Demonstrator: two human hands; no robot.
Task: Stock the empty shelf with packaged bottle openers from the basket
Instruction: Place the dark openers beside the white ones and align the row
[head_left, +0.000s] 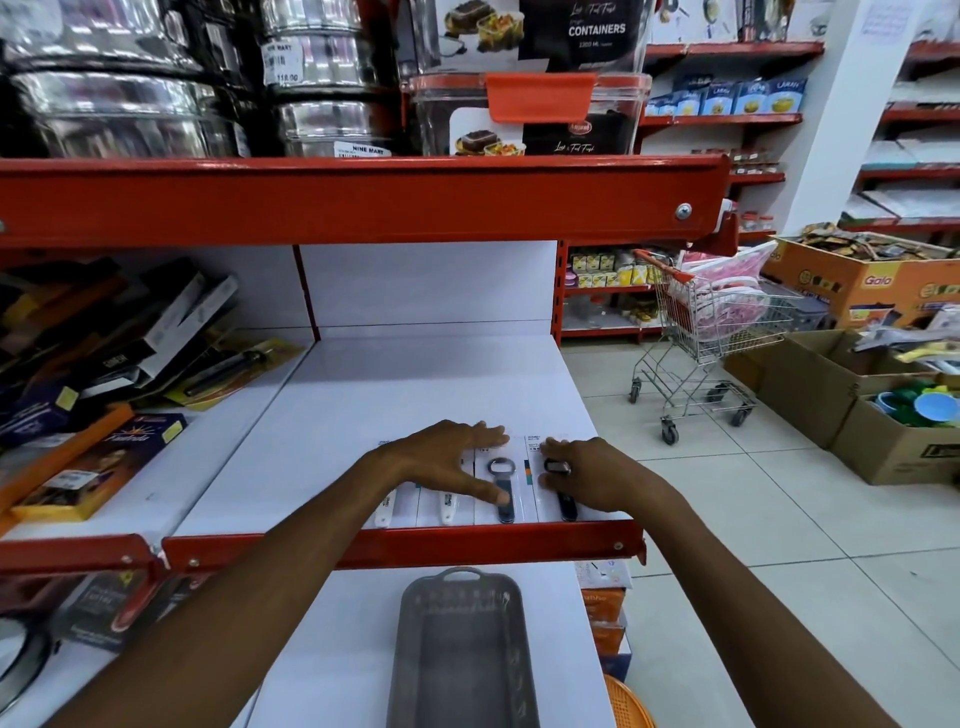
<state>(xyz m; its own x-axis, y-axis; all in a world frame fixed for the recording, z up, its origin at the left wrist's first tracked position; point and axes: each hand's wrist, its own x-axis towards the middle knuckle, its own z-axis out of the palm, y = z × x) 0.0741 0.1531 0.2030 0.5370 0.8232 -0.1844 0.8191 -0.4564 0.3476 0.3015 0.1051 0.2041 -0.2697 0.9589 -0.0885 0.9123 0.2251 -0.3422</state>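
Several packaged bottle openers lie side by side along the front edge of the white shelf (415, 384). Two have white handles (448, 508), two have dark handles (505, 506). My left hand (447, 457) lies flat over the middle packs, fingers spread, thumb touching the dark handle of one pack. My right hand (582, 475) rests on the rightmost pack (566, 506), fingers curled over the opener's head. The grey basket (462, 649) stands on the lower shelf in front of me and looks empty.
Boxed knives and kitchen tools (104, 364) crowd the shelf section to the left. Steel pots and plastic containers (530, 114) fill the shelf above. A small shopping trolley (706, 332) and cardboard boxes (857, 395) stand on the tiled aisle floor to the right.
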